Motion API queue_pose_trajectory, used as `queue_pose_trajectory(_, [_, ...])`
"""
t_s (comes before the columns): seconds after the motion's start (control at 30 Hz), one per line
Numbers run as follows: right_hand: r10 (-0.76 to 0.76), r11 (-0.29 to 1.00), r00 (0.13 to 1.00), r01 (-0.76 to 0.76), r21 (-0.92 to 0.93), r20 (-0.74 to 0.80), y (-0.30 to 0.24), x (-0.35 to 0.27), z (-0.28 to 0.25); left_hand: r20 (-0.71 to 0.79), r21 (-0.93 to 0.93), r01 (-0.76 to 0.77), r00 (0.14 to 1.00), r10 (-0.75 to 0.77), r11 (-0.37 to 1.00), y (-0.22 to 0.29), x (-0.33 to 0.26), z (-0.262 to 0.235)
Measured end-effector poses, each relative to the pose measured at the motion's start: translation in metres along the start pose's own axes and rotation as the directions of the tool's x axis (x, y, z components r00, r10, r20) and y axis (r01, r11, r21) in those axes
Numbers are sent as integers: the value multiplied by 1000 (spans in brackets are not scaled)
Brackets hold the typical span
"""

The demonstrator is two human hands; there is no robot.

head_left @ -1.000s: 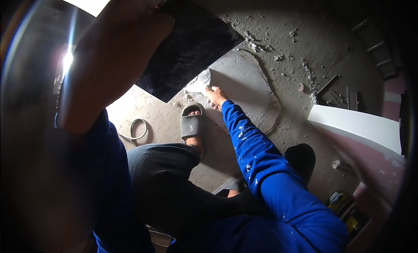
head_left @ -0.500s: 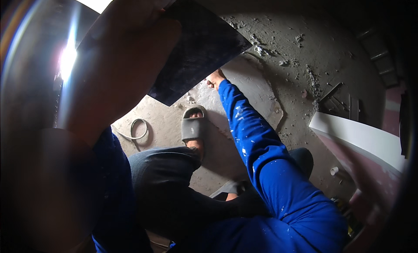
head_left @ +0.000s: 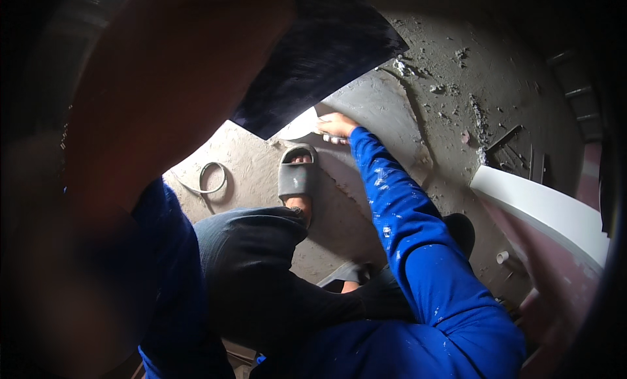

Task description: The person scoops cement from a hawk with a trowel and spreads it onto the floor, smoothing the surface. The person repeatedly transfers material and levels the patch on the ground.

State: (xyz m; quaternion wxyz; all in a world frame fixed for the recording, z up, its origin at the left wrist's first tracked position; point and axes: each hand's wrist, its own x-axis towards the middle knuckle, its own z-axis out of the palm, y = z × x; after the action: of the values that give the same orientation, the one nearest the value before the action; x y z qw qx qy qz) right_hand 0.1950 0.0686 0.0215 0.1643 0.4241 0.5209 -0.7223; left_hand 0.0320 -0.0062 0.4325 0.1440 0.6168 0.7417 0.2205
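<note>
The left hand [head_left: 170, 98] fills the near view, blurred, clasping a dark flat rectangular board [head_left: 320, 52] raised above the grey sandal [head_left: 297, 176]. Just beyond the sandal's toe the right hand [head_left: 336, 124] — blue sleeve speckled white — is closed around a pale trowel-like tool [head_left: 304, 126], its blade partly hidden by the board, over the grey smeared cement floor [head_left: 392, 111].

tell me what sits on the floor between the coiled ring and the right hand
In the head view, a grey slide sandal on the person's foot lies between the coiled ring and the right hand, on the rough concrete floor.
</note>
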Motion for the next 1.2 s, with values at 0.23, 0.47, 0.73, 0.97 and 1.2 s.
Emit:
queue_pose_trajectory(0.23, [-130,900,983,173,400,-131,-17,-11,61,-18,29,9,1000,-8,1000,2,7,12])
queue_pose_trajectory(0.47, [146,710,857,258,655,-495,70,-70,44,-53,29,130,990,-128,991,-2,3,7])
queue_pose_trajectory(0.73, [138,585,830,372,721,-540,-10,15,-11,27,-53,85,996,-83,995,7,-7,12])
queue_pose_trajectory(0.97, [150,534,788,444,719,-598,60,-25,26,-25,-35,137,990,-138,990,9,7,10])
queue_pose_trajectory(1.2, [71,376,866,437,817,-496,18,29,-111,17,-33,-20,1000,20,999,14,-2,21])
